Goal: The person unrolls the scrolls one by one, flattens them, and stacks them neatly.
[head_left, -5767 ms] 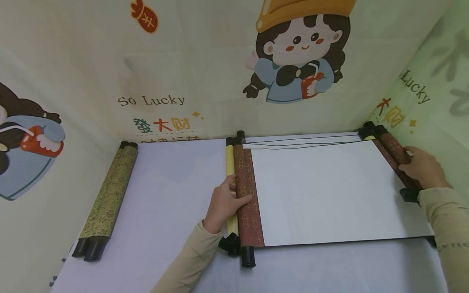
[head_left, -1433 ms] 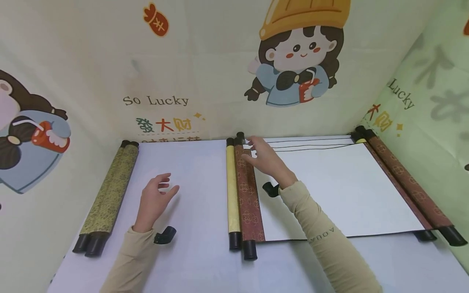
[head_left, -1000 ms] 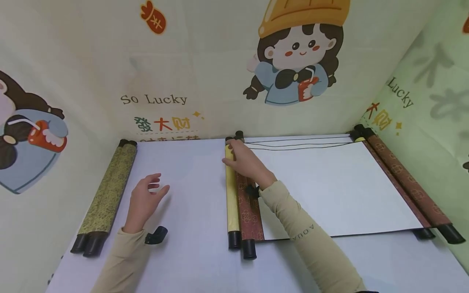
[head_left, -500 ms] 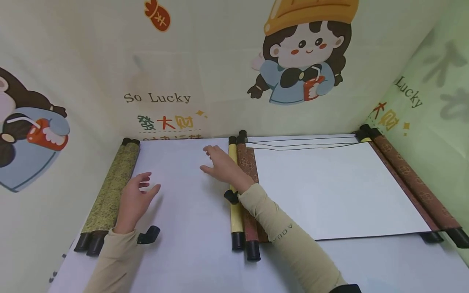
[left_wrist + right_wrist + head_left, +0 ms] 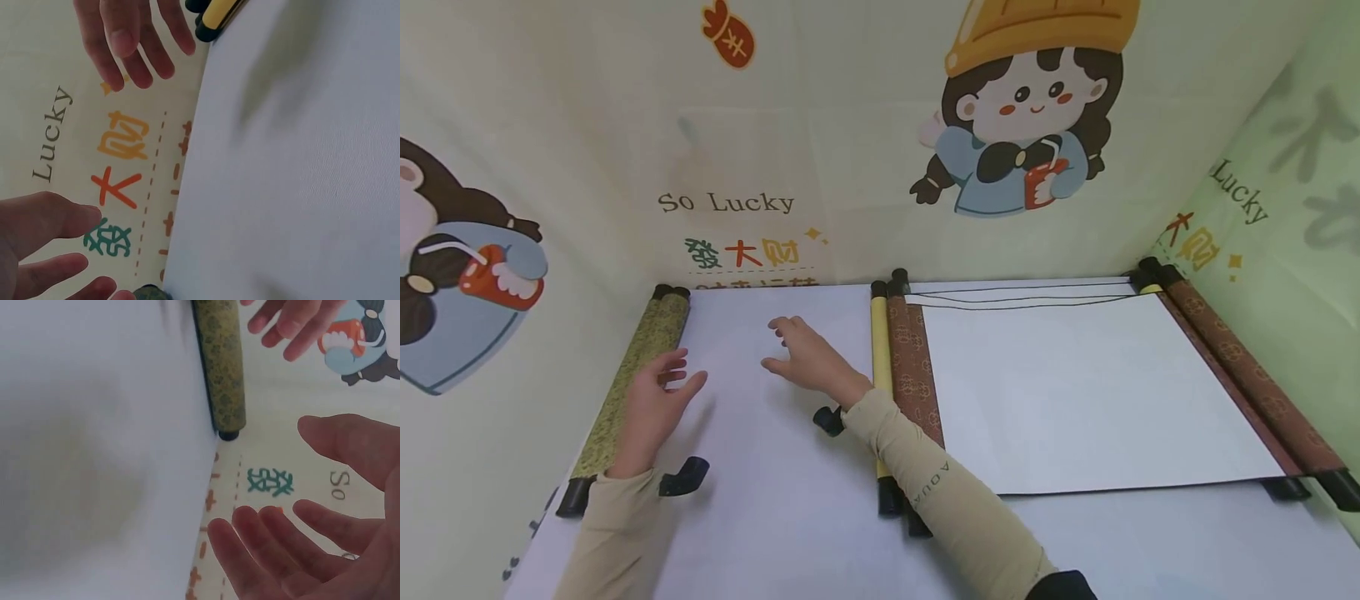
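Note:
My left hand [image 5: 651, 408] is held with relaxed fingers, overlapping the green-gold patterned scroll [image 5: 625, 379] in the head view. To its right, my right hand [image 5: 811, 358] reaches over the white tabletop, fingers loosely spread and holding nothing. Its forearm crosses the yellow scroll [image 5: 882, 350] and the near end of a brown patterned scroll. That brown scroll lies partly unrolled, its left roll [image 5: 913, 367] beside the yellow scroll, and a blank white sheet [image 5: 1075, 392] stretches to its right roll [image 5: 1255, 375]. The green-gold scroll [image 5: 222, 369] also shows in the right wrist view.
Thin dark cords [image 5: 1022, 300] run along the far edge of the white sheet. A cloth backdrop [image 5: 842, 150] with printed cartoon figures rises behind and beside the white table [image 5: 760, 533]. Black wrist mounts [image 5: 685, 477] stick out below both hands.
Earlier both hands held the brown scroll's two rolls; they have let go. My right hand has swept left past the yellow scroll, while the left hand has drifted left to the green-gold scroll.

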`<control>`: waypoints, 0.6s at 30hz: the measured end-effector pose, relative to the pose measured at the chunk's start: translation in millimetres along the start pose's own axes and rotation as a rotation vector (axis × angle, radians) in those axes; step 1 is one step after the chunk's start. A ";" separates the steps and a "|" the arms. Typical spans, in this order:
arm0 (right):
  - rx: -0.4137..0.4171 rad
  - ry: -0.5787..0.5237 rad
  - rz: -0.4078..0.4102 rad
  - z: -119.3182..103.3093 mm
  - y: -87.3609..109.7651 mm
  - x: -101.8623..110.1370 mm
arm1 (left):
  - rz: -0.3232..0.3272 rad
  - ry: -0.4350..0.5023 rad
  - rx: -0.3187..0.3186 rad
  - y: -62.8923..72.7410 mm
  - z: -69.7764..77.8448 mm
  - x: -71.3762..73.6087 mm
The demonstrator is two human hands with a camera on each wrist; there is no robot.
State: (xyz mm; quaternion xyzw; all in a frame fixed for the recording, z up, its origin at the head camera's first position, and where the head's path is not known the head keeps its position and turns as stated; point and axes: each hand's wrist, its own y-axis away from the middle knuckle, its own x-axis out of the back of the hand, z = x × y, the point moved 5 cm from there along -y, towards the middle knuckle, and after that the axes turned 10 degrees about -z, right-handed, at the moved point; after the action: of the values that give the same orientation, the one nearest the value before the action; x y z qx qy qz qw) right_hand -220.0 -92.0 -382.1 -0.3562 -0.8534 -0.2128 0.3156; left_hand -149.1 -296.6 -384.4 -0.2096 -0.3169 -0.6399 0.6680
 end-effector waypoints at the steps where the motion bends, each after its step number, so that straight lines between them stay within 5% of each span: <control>1: 0.002 0.002 -0.004 -1.7 -1.8 -3.2 | -0.004 0.008 0.004 0.3 -1.3 1.9; 18: -0.002 0.145 -0.048 -40.6 -22.5 -28.9 | 0.025 -0.023 0.100 -0.2 -34.1 23.8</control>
State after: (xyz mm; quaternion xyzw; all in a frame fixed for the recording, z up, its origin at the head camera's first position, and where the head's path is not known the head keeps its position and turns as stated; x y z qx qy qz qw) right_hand -205.2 -144.3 -376.3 -0.3194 -0.8363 -0.2466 0.3711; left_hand -144.4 -337.1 -392.2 -0.1873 -0.3537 -0.6124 0.6818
